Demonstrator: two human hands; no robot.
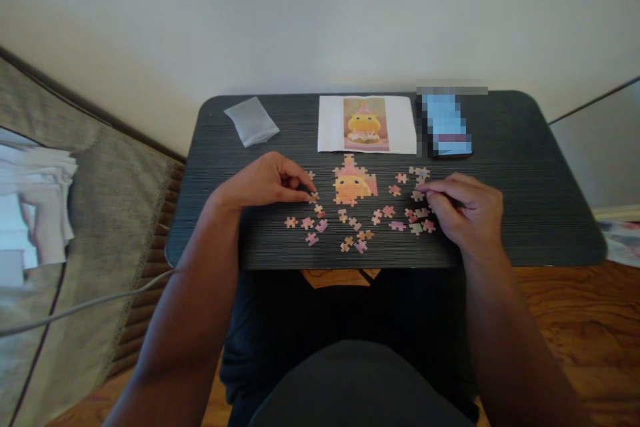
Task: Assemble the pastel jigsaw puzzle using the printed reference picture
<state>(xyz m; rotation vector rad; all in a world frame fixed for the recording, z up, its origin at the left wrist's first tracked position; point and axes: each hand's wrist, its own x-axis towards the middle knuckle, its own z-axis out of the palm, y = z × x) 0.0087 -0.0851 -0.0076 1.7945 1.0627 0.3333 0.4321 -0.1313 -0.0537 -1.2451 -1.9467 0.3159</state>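
A partly joined jigsaw puzzle [353, 183] with a yellow face lies mid-table. To its left, my left hand [270, 181] is closed, thumb and index finger pinching a small puzzle piece [314, 198] at the tabletop. My right hand [467, 207] is on the other side, its thumb and index finger together on a greyish puzzle piece [417, 196] among a group of loose ones. Several pink and orange pieces [389, 211] are scattered in front of and beside the joined part. Behind it lies a white sheet with the printed reference picture [365, 123].
A clear plastic bag [253, 121] lies at the back left of the dark table [525, 213]. Near the back edge, right of the sheet, is a phone [447, 123] with a blurred screen. Papers [37, 207] rest on the fabric-covered surface at left, where a cable [90, 303] runs.
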